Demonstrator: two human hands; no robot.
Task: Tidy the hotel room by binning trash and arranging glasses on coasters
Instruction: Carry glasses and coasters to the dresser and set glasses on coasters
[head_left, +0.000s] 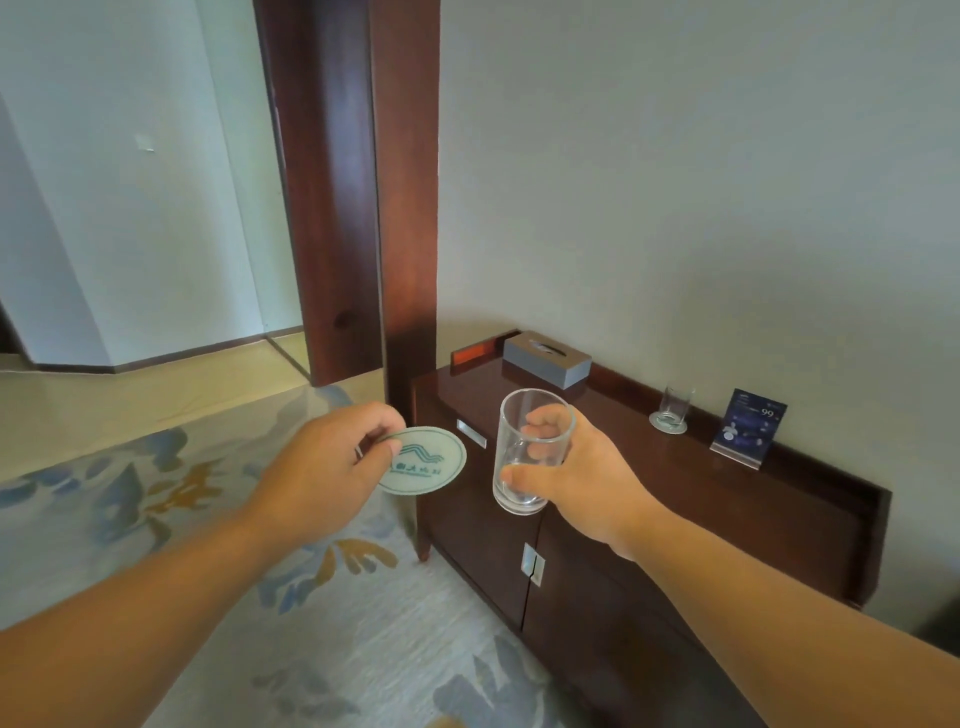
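Both bare forearms reach forward from the bottom edge. Left hand (322, 467) pinches a round pale coaster (423, 460) with green print by its edge, thumb on top and fingers curled beneath, in the air over the patterned carpet (156, 493), just left of a dark wooden cabinet (675, 483). Right hand (576, 478) grips a clear glass (530, 452) upright above the cabinet's front edge, fingers wrapped round it and showing through its wall. Near the wall, a second glass (675, 405) stands upright on another coaster (668, 423), between a grey tissue box (545, 358) and a small card stand (745, 428).
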